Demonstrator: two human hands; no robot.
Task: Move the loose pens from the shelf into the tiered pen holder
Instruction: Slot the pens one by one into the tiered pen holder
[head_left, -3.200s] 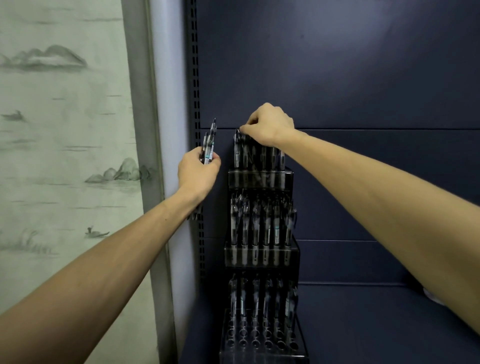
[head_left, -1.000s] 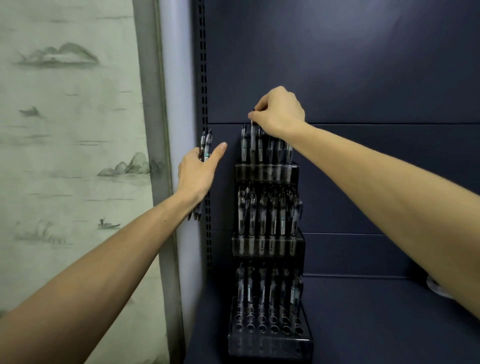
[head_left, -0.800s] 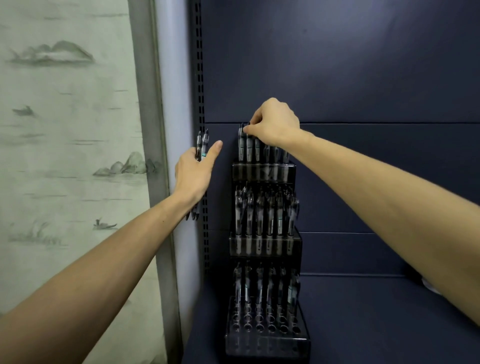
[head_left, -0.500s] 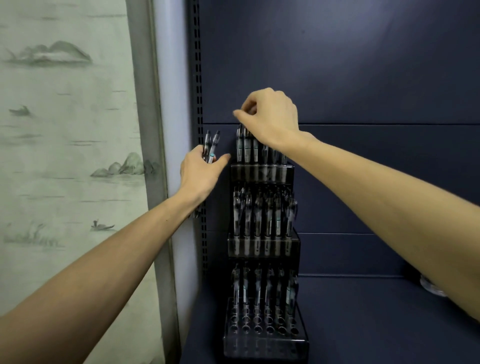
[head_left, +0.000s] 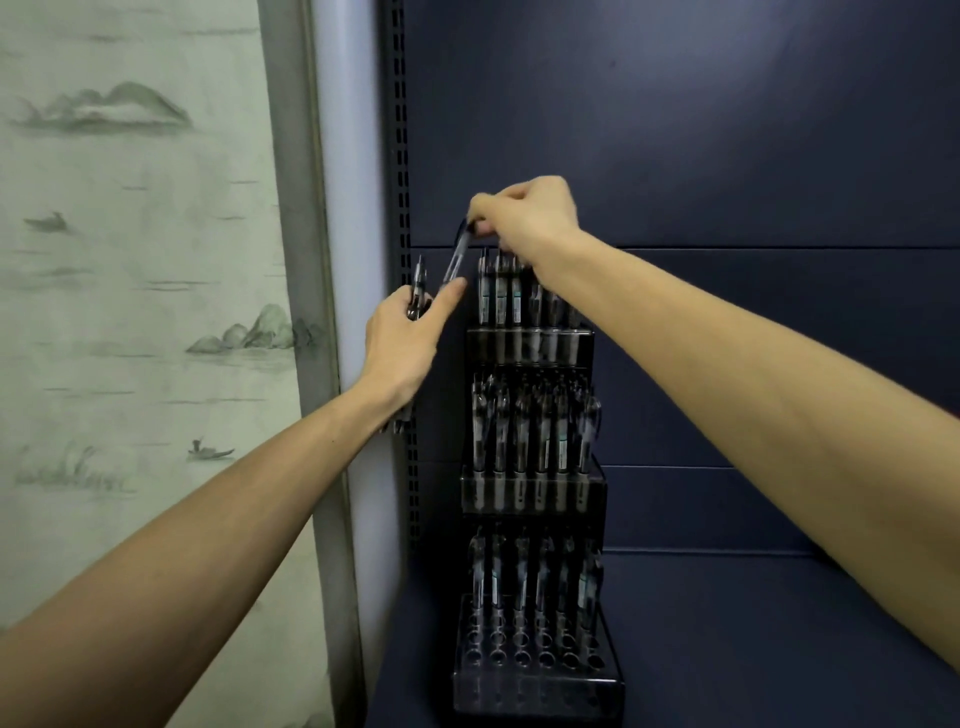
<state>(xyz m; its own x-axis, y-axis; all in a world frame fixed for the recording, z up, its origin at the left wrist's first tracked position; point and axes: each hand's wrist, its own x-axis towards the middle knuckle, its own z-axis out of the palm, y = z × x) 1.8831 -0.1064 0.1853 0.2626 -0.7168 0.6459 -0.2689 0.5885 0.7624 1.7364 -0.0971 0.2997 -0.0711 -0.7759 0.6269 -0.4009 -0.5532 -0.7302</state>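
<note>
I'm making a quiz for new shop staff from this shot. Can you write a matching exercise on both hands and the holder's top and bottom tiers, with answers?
Things:
1. right hand
2. left hand
3. top tier
4. bottom tier

States:
A. front holes stand empty
B. grips a small bunch of pens upright
C. pinches the upper end of one tilted pen
D. pens along its left side, partly hidden by a forearm

Pairs: 1-C, 2-B, 3-D, 4-A

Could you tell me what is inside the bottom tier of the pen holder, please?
The bottom tier holds one row of upright pens at the back; the front sockets look empty. The pen tips are hidden inside their sockets.
</note>
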